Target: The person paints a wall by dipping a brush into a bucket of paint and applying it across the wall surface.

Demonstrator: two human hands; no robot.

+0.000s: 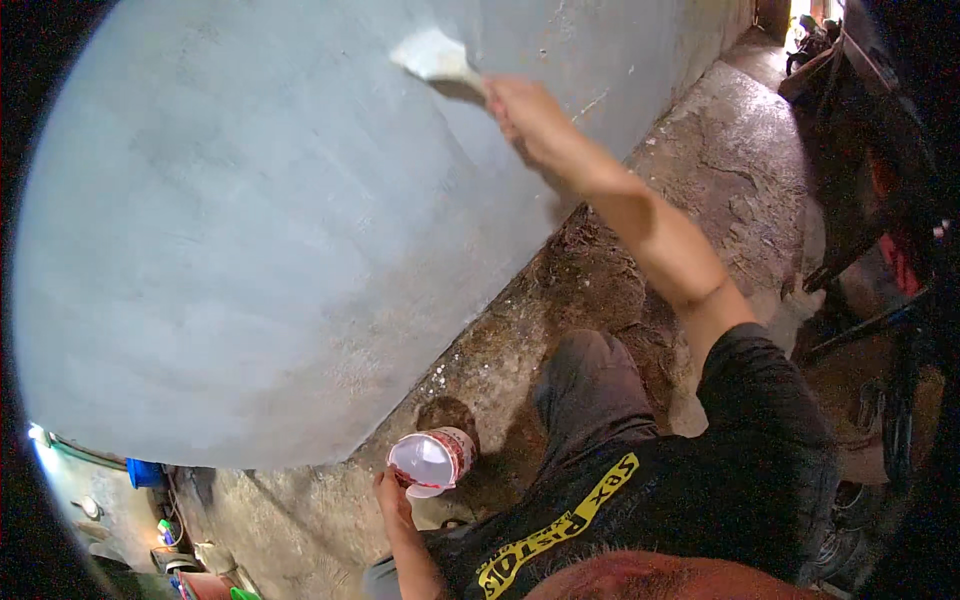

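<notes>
With my right arm stretched up and forward, my right hand point(523, 112) is closed around the handle of a wide paintbrush point(437, 57). The brush head is white and lies against or very near the pale grey-white wall point(250, 230); motion blurs it a little. Low in the view, my left hand point(392, 497) grips the rim of a small white plastic bucket point(461, 452) with red markings. The bucket tilts so that its mouth faces me, and white paint point(425, 463) shows inside. Some fingers of the left hand are hidden by the bucket's edge.
A rough, stained concrete floor point(700, 150) runs along the wall's foot. To the right stand dark frames and clutter point(870, 250), with red cloth point(900, 262) among them. At lower left are a blue container point(143, 472) and a red tub point(205, 585).
</notes>
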